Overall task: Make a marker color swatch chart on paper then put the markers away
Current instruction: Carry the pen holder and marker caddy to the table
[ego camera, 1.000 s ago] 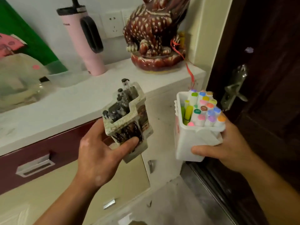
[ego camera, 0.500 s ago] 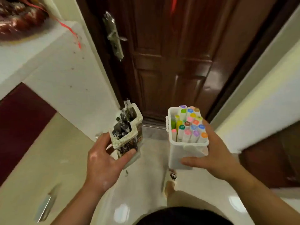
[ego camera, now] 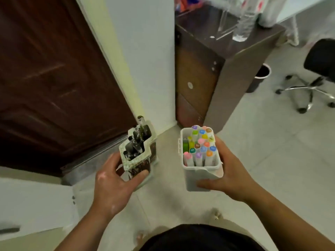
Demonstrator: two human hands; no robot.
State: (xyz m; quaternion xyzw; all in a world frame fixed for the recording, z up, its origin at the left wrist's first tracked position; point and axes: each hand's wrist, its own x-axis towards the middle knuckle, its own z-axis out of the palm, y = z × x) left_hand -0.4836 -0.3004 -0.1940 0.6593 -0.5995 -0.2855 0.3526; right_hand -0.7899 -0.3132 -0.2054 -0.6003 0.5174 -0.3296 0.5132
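My left hand (ego camera: 113, 185) grips a patterned, stepped pen holder (ego camera: 138, 153) full of dark pens, thumb across its front. My right hand (ego camera: 230, 174) holds a white plastic marker box (ego camera: 201, 174) from its right side and bottom. Inside it stand several markers with coloured caps (ego camera: 200, 145): pink, purple, orange, blue, green, yellow. Both containers are held upright in the air at chest height above the floor, about a hand's width apart.
A dark brown door (ego camera: 54, 78) fills the left. A brown cabinet (ego camera: 208, 73) with clear bottles on top stands ahead against a white wall. A black swivel chair (ego camera: 315, 73) and a dark bin (ego camera: 259, 77) are at right. Pale tiled floor (ego camera: 272, 160) lies below.
The view has swung right, from the white dresser past the door to the brown cabinet and chair. Both hands keep the same grip on their containers.
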